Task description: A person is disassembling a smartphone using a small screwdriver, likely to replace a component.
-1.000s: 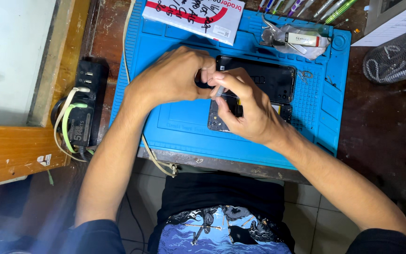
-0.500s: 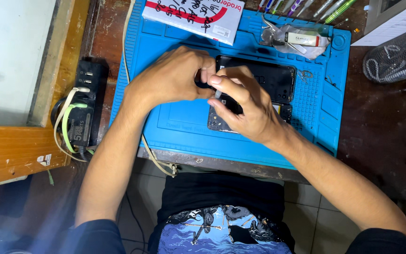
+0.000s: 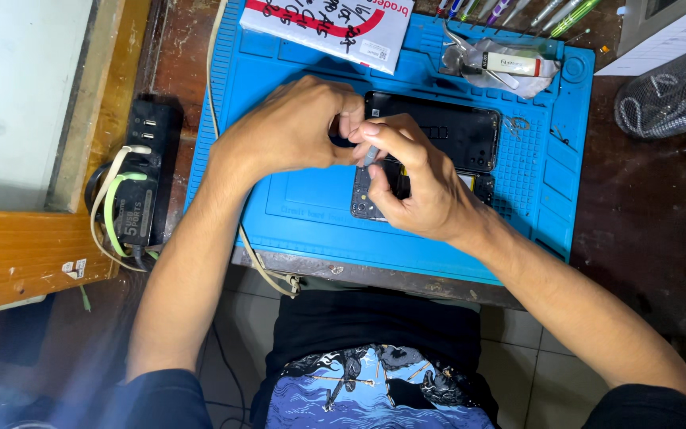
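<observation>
While the left hand curls closed over the near end of a black rectangular phone body, the right hand pinches a thin grey metal tool between thumb and fingers. Just below that pinch lies a dark inner frame piece, all resting on a blue silicone work mat.

A black phone lies flat near the middle of the blue mat, dark face up, its left end under fingers. Just below it lies a smaller dark phone part, half covered. A thin grey tool stands tilted between them, pinched by fingertips.
</observation>
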